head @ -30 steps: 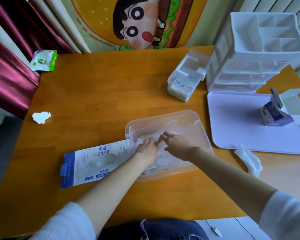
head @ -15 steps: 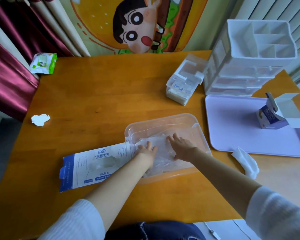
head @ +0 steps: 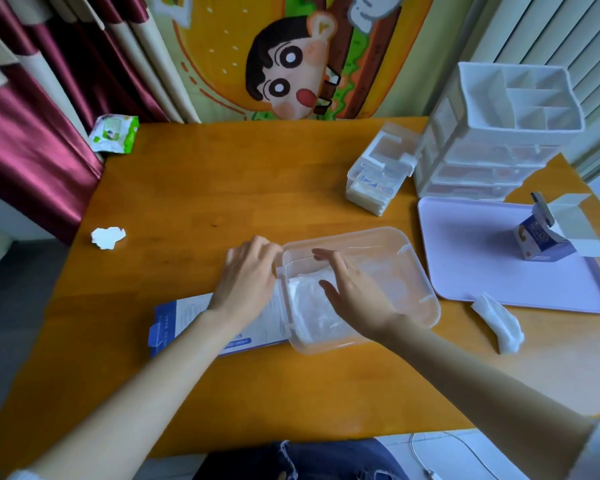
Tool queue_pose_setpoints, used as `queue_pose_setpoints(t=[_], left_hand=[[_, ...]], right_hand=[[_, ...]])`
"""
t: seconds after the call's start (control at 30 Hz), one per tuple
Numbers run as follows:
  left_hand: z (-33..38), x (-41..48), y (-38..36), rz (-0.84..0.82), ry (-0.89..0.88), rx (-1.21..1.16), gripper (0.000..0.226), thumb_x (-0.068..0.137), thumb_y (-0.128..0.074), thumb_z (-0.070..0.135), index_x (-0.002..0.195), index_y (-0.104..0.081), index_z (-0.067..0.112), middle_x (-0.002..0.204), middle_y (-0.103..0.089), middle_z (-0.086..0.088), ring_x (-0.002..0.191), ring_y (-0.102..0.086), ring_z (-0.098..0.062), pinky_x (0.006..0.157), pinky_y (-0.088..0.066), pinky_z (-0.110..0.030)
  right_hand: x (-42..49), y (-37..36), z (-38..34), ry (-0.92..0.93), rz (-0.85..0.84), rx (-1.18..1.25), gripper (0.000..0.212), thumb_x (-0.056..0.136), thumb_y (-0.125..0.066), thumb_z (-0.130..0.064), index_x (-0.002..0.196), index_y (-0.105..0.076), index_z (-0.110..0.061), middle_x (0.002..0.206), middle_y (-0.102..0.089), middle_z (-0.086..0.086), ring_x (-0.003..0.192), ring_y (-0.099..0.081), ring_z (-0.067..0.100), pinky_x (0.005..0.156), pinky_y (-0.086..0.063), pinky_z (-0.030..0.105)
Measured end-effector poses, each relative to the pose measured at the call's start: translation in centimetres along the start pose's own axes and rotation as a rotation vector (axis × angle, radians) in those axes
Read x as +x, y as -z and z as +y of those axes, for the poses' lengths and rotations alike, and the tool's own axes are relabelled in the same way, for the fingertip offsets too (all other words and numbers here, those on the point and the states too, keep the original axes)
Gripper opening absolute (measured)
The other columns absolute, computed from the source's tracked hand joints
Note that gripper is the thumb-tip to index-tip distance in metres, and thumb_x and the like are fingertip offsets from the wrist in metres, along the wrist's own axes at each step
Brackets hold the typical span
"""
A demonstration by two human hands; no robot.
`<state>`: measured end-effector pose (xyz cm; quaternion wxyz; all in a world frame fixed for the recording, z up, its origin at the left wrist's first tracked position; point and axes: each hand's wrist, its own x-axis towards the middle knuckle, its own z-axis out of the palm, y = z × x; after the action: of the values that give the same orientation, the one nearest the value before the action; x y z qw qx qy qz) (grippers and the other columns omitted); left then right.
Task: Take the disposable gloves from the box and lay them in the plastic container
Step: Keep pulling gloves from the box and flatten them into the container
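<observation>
Gloves inside the plastic container look limp, slippery, best pressed flat: right hand fingers spread above, left hand fingers together at its rim.

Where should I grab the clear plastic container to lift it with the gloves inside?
Probably under the flared rim at its two short ends, one hand from each side: the plastic container is wide, shallow and open-topped, and the gloves lie piled toward its left end.
</observation>
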<state>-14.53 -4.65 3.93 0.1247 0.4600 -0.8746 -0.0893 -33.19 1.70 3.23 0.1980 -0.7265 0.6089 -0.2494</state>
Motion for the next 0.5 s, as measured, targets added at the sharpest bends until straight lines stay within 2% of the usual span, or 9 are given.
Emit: queue_pose_setpoints(t=[0.13,0.23,0.3,0.4,0.5], left_hand=[[-4.9,-3.9,-0.7,-0.237,0.241,0.110,0.039,0.096,-0.049,0.017,0.133,-0.042,0.019,0.132,-0.039,-0.001,0.120,-0.039,-0.019,0.098,-0.030,-0.034],[-7.6,-6.6,-1.7,-0.471,0.354,0.180,0.047,0.095,-0.050,0.034,0.137,-0.031,0.024,0.144,-0.025,-0.003,0.131,-0.029,-0.024,0.104,-0.026,-0.041],[-8.5,-7.9,-2.2,-0.599,0.403,0.124,0.058,0.092,-0.052,0.043,0.140,-0.024,0.027,0.149,-0.016,-0.004,0.136,-0.021,-0.026,0.108,-0.024,-0.045],[-9.2,-8.8,-2.5,-0.606,0.393,0.059,0.066,0.090,-0.056,0.045,0.144,-0.021,0.029,0.151,-0.014,-0.005,0.138,-0.020,-0.027,0.105,-0.029,-0.041],[-9.6,-9.0,-2.5,-0.582,0.390,0.034,0.068,0.090,-0.059,0.045,0.145,-0.022,0.028,0.149,-0.017,-0.004,0.136,-0.021,-0.026,0.104,-0.031,-0.040]], right_hand=[[0.8,-2.8,-3.7,0.181,0.043,-0.093,0.042,0.084,-0.052,0.001,0.125,-0.049,-0.002,0.113,-0.057,0.016,0.103,-0.052,0.030,0.091,-0.036,0.033],[1.1,-5.7,-5.9,0.252,-0.024,-0.103,0.040,0.083,-0.052,0.003,0.123,-0.049,-0.003,0.106,-0.057,0.016,0.093,-0.055,0.032,0.082,-0.036,0.031],[1.3,-7.9,-7.2,0.252,-0.116,-0.106,0.044,0.081,-0.055,0.009,0.123,-0.050,-0.001,0.109,-0.056,0.017,0.096,-0.056,0.034,0.079,-0.037,0.029],[1.8,-11.3,-8.3,0.143,-0.326,-0.140,0.046,0.090,-0.047,0.005,0.134,-0.043,-0.002,0.129,-0.048,0.016,0.116,-0.046,0.032,0.088,-0.041,0.038],[3.5,-13.0,-8.1,0.032,-0.463,-0.269,0.044,0.094,-0.044,0.000,0.137,-0.039,-0.005,0.132,-0.047,0.013,0.118,-0.049,0.029,0.089,-0.042,0.037]])
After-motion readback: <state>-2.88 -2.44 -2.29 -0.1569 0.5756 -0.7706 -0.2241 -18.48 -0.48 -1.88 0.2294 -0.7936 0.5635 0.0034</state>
